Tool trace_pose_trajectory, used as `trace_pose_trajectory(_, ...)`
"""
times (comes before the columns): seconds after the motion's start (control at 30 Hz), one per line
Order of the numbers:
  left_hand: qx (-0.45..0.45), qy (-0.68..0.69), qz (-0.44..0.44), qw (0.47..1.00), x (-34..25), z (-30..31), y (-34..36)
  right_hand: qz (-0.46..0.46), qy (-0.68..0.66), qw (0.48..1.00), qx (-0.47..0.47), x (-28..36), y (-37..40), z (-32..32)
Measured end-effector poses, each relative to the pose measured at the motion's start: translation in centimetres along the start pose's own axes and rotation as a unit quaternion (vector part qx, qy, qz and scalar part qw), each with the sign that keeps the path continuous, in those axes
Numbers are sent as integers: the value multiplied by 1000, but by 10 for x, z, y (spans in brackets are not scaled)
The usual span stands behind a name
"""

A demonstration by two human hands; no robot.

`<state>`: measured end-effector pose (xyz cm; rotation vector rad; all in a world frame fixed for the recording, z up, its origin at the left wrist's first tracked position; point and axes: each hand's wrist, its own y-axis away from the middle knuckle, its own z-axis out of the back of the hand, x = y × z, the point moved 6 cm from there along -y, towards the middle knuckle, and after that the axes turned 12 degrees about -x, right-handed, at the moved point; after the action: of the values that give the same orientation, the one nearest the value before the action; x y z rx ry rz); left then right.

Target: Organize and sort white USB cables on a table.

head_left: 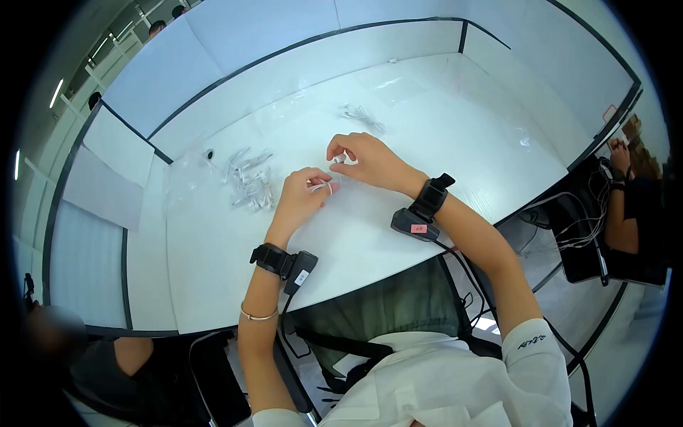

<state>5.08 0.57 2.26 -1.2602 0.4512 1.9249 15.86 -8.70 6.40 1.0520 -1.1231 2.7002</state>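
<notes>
My left hand (300, 201) is closed on a thin white cable (321, 186), which loops around its fingers. Close by on the right, my right hand (373, 162) pinches a small white piece (339, 159) that looks like the cable's plug end. Both hands are over the middle of the white table (427, 142). To the left of them lies a loose pile of white cables (250, 181). Beyond my right hand rests a small bundle of white cable (361, 116).
A small dark round item (208, 154) sits at the table's left side. Low partition walls (313, 57) enclose the far and side edges. At right, another person's arm (620, 206) is beside a black surface with cables; another person sits at lower left.
</notes>
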Motion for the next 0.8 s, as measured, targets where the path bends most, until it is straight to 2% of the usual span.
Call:
trace_pose_trajectory(0.13, -34, 14, -5, 999, 2, 1, -1, -68, -72, 993, 67, -7, 3, -10)
trace_pose_trajectory(0.27, -65, 25, -14, 997, 2, 3, -2, -80, -108, 988, 82, -1, 3, -11)
trace_pose_trajectory(0.4, -82, 58, 9, 995, -2, 5, -2, -60, -135, 987, 62, 1, 2, -8)
trace_pose_trajectory(0.5, -104, 92, 5, 990, 1, 7, -4, -31, -164, 986, -24, 4, 0, 0)
trace_pose_trajectory(0.6, -104, 128, 1, 986, 0, 7, -4, -31, -108, 990, -85, -2, -3, 10)
trace_pose_trajectory(0.7, -83, 128, 7, 988, -4, 5, -2, -36, -84, 990, -104, -10, -3, 13)
trace_pose_trajectory(0.8, -72, 101, -2, 992, -3, 3, -2, -21, -87, 993, -76, -2, -2, 8)
